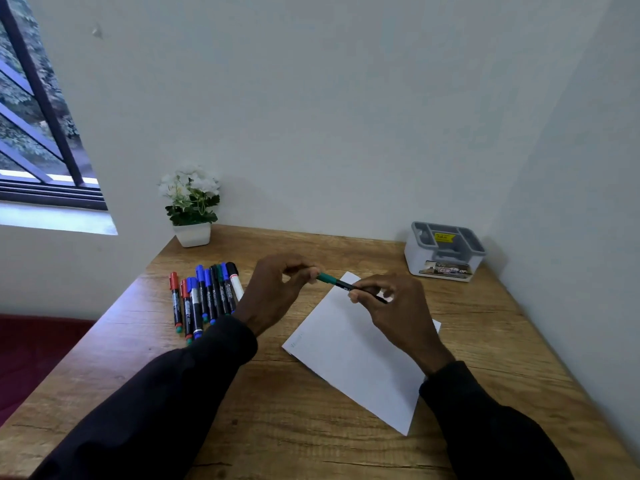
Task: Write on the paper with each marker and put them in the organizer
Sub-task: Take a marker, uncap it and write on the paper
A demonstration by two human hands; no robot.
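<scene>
Forearms converging, left hand point(273, 289) and right hand point(398, 308) pinch with curled fingers point(360, 296).

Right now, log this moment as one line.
left hand: pinches cap of green marker | right hand: grips its barrel | above paper | organizer: far right corner

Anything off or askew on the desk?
Minor only. The paper lies rotated, edges diagonal to the table edge. The organizer has a yellow sticker inside. The left hand and right hand grip the green marker. Nothing looks spilled or damaged.
</scene>
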